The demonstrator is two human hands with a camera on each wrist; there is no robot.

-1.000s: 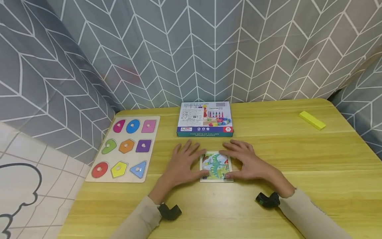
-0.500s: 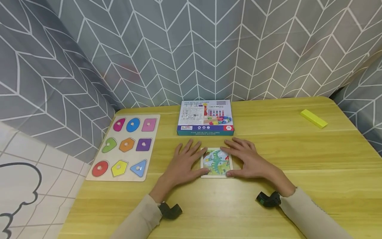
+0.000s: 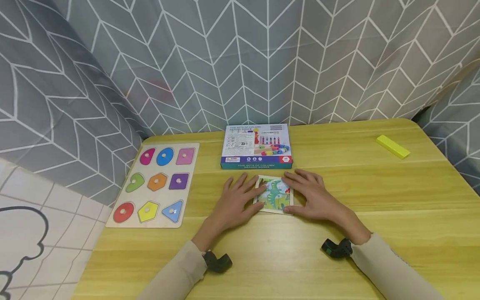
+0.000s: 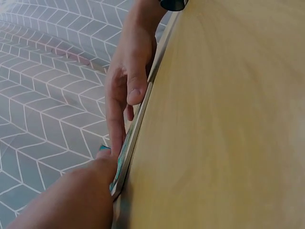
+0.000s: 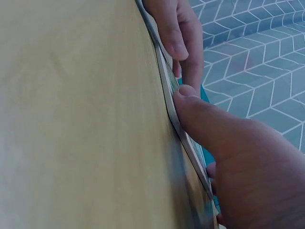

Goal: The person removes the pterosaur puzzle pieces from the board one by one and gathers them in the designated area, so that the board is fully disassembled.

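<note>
A small framed dinosaur jigsaw puzzle (image 3: 275, 194) lies on the wooden table, turned slightly askew. My left hand (image 3: 235, 204) spreads its fingers at the puzzle's left side, with thumb and fingertips resting on that side of the picture. On the opposite side, my right hand (image 3: 318, 199) touches the upper right corner with its fingers and the lower right corner with its thumb. Seen low in the right wrist view, the puzzle's edge (image 5: 167, 90) runs beneath the right thumb (image 5: 200, 114). Both hands have fairly straight, spread fingers.
A box of beaded toys (image 3: 256, 146) stands just behind the puzzle. To the left lies a wooden shape board (image 3: 153, 185) with colourful knobbed pieces. A yellow bar (image 3: 392, 146) lies at the far right. Patterned curtain (image 3: 255, 62) hangs along the table's back edge.
The puzzle has slid away from me toward the toy box and turned slightly clockwise. My left hand has moved a little forward and right, its fingertips now further over the picture.
</note>
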